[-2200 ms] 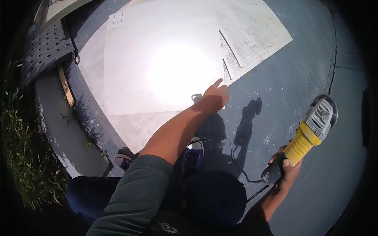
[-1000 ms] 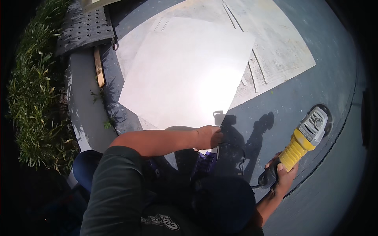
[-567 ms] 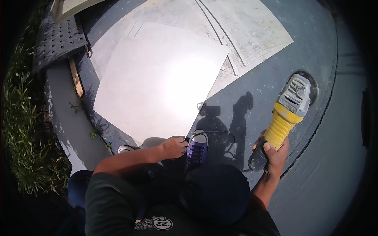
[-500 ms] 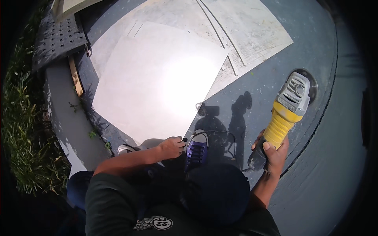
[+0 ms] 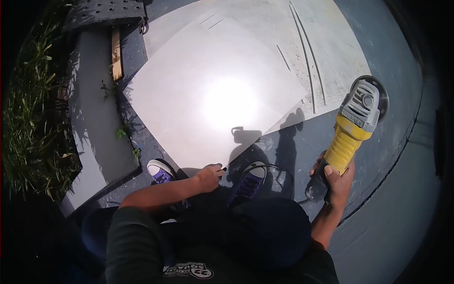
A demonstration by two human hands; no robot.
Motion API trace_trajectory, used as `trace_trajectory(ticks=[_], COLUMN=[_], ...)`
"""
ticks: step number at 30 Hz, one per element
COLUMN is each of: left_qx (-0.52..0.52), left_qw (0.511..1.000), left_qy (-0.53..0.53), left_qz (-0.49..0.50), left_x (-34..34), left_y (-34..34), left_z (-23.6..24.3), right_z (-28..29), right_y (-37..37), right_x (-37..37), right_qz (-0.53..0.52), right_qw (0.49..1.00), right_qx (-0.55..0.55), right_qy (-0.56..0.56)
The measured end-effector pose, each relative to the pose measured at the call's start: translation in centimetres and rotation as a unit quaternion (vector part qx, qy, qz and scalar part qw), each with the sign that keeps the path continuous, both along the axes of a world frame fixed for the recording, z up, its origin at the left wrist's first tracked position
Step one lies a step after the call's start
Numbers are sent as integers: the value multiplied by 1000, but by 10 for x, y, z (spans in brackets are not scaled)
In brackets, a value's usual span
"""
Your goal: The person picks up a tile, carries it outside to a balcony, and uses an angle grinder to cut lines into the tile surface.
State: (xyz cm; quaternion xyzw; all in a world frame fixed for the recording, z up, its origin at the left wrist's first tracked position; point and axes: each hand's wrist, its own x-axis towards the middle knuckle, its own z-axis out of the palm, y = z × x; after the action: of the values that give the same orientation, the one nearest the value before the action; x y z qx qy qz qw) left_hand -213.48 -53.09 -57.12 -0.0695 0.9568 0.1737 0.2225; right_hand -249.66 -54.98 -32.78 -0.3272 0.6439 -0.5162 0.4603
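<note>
My right hand (image 5: 340, 183) is wrapped round the black rear handle of a yellow and grey angle grinder (image 5: 343, 147), held up at the right. The grinder's disc (image 5: 384, 102) points away from me. Its cord trails from the handle toward my feet. My left hand (image 5: 208, 179) is closed at the near corner of a large white sheet (image 5: 184, 71). A small black thing (image 5: 224, 170) pokes out at its fingertips, too small to name. Glare washes out the sheet's middle.
Under the white sheet lies a larger, scuffed pale board (image 5: 338, 52) with thin dark strips (image 5: 309, 66) on it. My purple sneakers (image 5: 248, 184) are at its near edge. A low grey kerb (image 5: 94, 118), a wood strip (image 5: 117, 52) and grass (image 5: 35, 123) are at left.
The view has shifted, so the sheet and boards sit farther right, and more of my left sneaker shows. Both hands keep their hold; the grinder is slightly farther right in the picture.
</note>
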Motion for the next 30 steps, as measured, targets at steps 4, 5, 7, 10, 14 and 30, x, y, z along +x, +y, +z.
trace_trajectory(ticks=[4, 5, 7, 10, 14, 30], left_qx=[3, 17, 99, 76, 21, 209], left_qw=[995, 989, 948, 957, 972, 768], left_qy=[-62, -72, -100, -134, -175, 330], left_qz=[80, 131, 284, 248, 152, 508], left_x=[-21, -23, -27, -38, -34, -82], left_y=[27, 35, 47, 54, 60, 50], left_z=[-3, -14, -38, -40, -53, 4], right_z=[10, 12, 15, 19, 19, 41], right_y=[-2, -2, -3, 3, 11, -29], right_x=[6, 11, 21, 30, 42, 50], right_qz=[41, 47, 61, 67, 68, 131], right_qw=[999, 999, 997, 996, 996, 988], right_qx=[-12, -21, -37, -51, -56, -85], right_qy=[-1, 0, -5, -3, -3, -9])
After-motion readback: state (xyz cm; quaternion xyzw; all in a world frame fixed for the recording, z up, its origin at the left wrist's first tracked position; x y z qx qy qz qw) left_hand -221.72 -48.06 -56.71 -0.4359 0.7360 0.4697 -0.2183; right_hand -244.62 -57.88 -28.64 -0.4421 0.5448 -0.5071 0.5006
